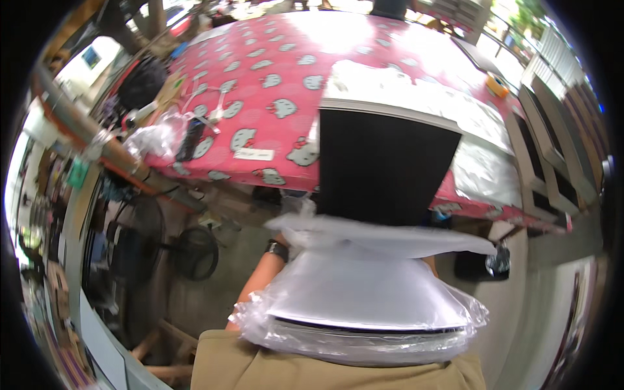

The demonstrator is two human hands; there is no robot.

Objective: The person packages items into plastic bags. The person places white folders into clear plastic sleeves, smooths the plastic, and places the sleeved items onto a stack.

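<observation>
Clear plastic wrapping stretches across in front of me, its upper flap blurred. Inside its lower part, against my body, is a pale grey sheet-like panel with a dark strip along its near edge. My left hand, below a black wristband, is at the left of the plastic, its fingers hidden. Of my right arm only a sliver of skin shows beside the plastic; that hand is covered. Just beyond, a black panel with a pale far edge rests over the table's near edge.
The table has a pink patterned cover. More clear plastic lies at its right, with an orange tape roll farther back. Crumpled plastic is on the left. Framed panels stand at the right; a fan is below left.
</observation>
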